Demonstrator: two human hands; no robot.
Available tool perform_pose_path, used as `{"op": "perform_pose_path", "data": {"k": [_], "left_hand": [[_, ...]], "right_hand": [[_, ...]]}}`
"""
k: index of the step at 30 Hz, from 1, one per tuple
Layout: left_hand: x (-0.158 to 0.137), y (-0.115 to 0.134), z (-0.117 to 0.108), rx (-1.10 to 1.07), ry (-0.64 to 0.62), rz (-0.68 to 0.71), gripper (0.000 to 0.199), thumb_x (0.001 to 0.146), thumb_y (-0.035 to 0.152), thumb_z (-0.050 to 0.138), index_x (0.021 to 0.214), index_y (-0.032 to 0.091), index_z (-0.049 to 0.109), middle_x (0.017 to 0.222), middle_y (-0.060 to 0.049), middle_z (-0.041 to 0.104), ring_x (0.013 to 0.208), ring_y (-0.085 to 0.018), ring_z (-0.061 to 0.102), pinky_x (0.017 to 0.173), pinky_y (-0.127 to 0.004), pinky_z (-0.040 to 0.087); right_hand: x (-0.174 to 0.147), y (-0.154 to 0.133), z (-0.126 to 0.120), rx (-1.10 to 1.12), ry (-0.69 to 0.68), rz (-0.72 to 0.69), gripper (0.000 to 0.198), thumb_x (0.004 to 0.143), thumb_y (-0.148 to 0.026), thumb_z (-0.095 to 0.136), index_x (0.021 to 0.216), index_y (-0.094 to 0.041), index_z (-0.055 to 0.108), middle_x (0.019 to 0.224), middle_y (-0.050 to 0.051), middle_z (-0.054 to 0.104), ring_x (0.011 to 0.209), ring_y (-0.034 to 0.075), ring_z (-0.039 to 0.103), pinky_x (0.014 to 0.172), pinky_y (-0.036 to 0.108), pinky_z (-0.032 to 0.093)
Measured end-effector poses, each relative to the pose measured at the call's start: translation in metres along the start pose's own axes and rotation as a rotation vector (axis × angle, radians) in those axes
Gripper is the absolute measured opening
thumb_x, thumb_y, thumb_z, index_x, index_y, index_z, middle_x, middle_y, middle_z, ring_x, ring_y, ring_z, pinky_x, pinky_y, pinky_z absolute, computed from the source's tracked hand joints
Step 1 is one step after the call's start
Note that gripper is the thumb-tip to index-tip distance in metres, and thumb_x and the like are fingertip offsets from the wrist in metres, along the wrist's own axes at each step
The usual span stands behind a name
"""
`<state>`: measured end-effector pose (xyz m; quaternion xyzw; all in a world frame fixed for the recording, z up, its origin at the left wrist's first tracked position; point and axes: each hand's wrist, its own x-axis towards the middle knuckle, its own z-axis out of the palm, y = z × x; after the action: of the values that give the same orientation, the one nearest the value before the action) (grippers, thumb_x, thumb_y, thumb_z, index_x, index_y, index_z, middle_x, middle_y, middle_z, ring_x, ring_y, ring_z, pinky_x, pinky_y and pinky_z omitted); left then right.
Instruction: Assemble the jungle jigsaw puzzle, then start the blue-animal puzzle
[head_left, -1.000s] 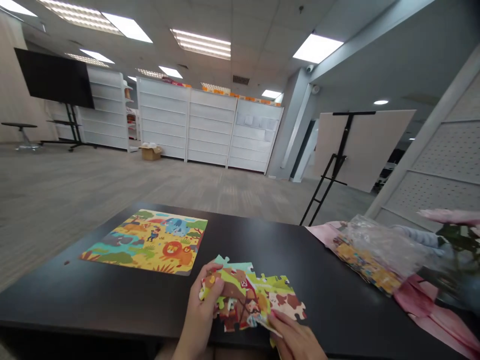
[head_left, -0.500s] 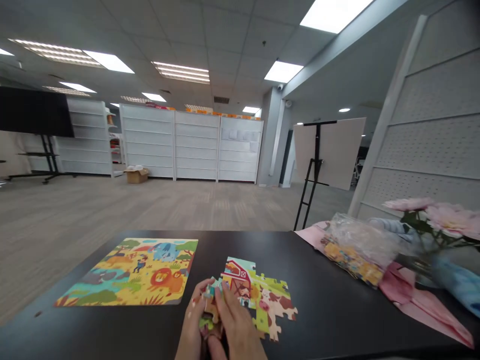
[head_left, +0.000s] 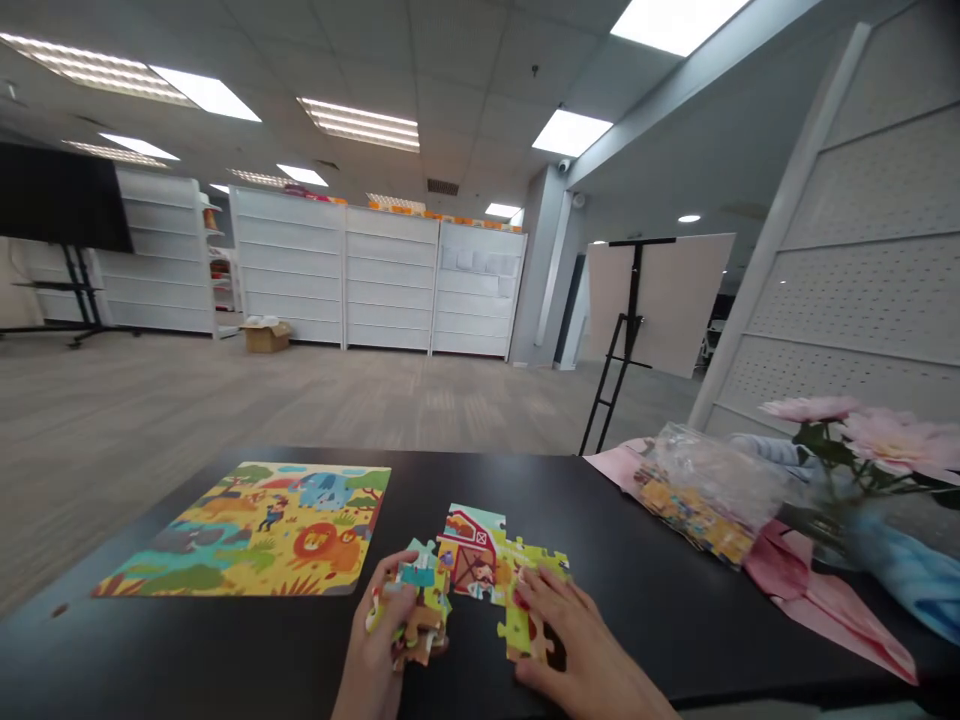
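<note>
My left hand (head_left: 375,630) is closed around a loose bunch of jigsaw pieces (head_left: 426,612), with its thumb over the top of them. To its right lies a partly joined farm jigsaw (head_left: 474,572) with a red barn. My right hand (head_left: 574,640) rests on the cow side of that jigsaw, fingers stretched out and palm down. It covers most of the cow, and no loose piece shows under it. A savanna jigsaw (head_left: 262,530) with lions and an elephant lies flat on the left of the black table (head_left: 247,655).
On the table's right are a clear plastic bag (head_left: 697,490) of puzzle pieces, pink cloth (head_left: 825,600) and pink flowers (head_left: 892,435) in a blue-wrapped vase. Beyond the table stand an easel (head_left: 615,350), white shelves (head_left: 390,290) and a cardboard box (head_left: 267,337).
My hands have separated. The right hand has left the bunch of pieces and moved right onto the cow part, while the left keeps the bunch. The view has shifted slightly.
</note>
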<state>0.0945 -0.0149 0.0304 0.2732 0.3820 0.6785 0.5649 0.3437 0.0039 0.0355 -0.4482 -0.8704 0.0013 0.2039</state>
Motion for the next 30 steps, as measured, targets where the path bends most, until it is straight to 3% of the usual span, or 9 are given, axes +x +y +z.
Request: {"op": "perform_pose_path", "data": {"k": [4,8,12,15,18,20,23,27,30], "left_hand": [[0.001,-0.008,0.001,0.149,-0.09,0.091,0.048,0.07,0.053,0.081,0.102,0.019,0.068,0.079,-0.004,0.07,0.058,-0.015,0.062,0.05,-0.021,0.048],[0.004,-0.015,0.002,0.273,-0.142,0.273,0.044,0.069,0.054,0.082,0.092,0.018,0.073,0.098,-0.01,0.072,0.077,-0.02,0.066,0.064,-0.023,0.051],[0.01,-0.02,0.0,0.231,-0.175,0.131,0.051,0.072,0.059,0.079,0.102,0.019,0.068,0.064,0.0,0.064,0.049,-0.012,0.057,0.045,-0.018,0.042],[0.015,-0.022,-0.002,0.153,-0.159,0.052,0.056,0.07,0.061,0.08,0.105,0.019,0.065,0.06,0.002,0.062,0.042,-0.009,0.053,0.04,-0.016,0.036],[0.016,-0.017,-0.005,0.036,-0.112,0.0,0.064,0.069,0.068,0.077,0.108,0.02,0.064,0.072,-0.003,0.07,0.049,-0.014,0.061,0.04,-0.018,0.041],[0.014,-0.011,-0.006,-0.019,-0.094,-0.021,0.066,0.066,0.062,0.081,0.113,0.02,0.064,0.079,-0.004,0.073,0.059,-0.019,0.067,0.048,-0.022,0.049],[0.009,-0.002,-0.006,-0.044,-0.073,-0.046,0.069,0.061,0.046,0.089,0.12,0.02,0.063,0.082,-0.004,0.074,0.066,-0.023,0.07,0.058,-0.028,0.056],[0.003,-0.003,-0.003,-0.061,-0.057,-0.097,0.066,0.064,0.046,0.087,0.12,0.021,0.063,0.075,-0.002,0.071,0.057,-0.02,0.066,0.053,-0.028,0.055],[0.002,-0.009,-0.002,-0.018,-0.097,-0.038,0.058,0.068,0.05,0.084,0.113,0.02,0.065,0.069,-0.001,0.068,0.055,-0.018,0.063,0.052,-0.026,0.053]], "right_hand": [[-0.01,0.002,0.013,-0.081,0.081,-0.131,0.044,0.093,-0.044,0.062,0.132,-0.024,0.063,0.131,0.009,0.067,0.12,0.028,0.065,0.098,0.038,0.057],[0.0,-0.001,0.019,-0.122,0.252,-0.099,0.035,0.104,-0.03,0.038,0.1,-0.021,0.072,0.095,0.006,0.08,0.08,0.019,0.077,0.071,0.025,0.06],[0.024,-0.011,0.014,-0.097,0.587,0.174,0.048,0.107,-0.034,0.031,0.079,-0.02,0.067,0.057,0.001,0.07,0.045,0.015,0.067,0.046,0.022,0.048],[0.043,-0.046,0.019,-0.012,0.75,0.121,0.042,0.106,-0.032,0.032,0.09,-0.019,0.069,0.071,0.005,0.077,0.059,0.017,0.073,0.056,0.022,0.054],[0.054,-0.086,0.033,0.11,0.613,-0.252,0.03,0.103,-0.032,0.042,0.111,-0.02,0.068,0.107,0.007,0.078,0.099,0.021,0.075,0.085,0.027,0.059],[0.053,-0.096,0.037,0.199,0.453,-0.363,0.029,0.1,-0.029,0.046,0.121,-0.021,0.065,0.124,0.006,0.073,0.119,0.021,0.066,0.099,0.031,0.054],[0.04,-0.073,0.025,0.293,0.306,-0.169,0.037,0.099,-0.023,0.045,0.134,-0.023,0.058,0.147,0.009,0.055,0.137,0.021,0.05,0.111,0.036,0.045],[0.02,-0.003,-0.01,0.186,0.017,0.184,0.059,0.086,-0.038,0.066,0.142,-0.024,0.053,0.16,0.013,0.034,0.149,0.033,0.026,0.117,0.056,0.03],[0.009,0.031,-0.018,0.068,-0.216,0.326,0.078,0.077,-0.052,0.074,0.145,-0.024,0.05,0.157,0.016,0.038,0.146,0.039,0.03,0.116,0.063,0.028]]}}
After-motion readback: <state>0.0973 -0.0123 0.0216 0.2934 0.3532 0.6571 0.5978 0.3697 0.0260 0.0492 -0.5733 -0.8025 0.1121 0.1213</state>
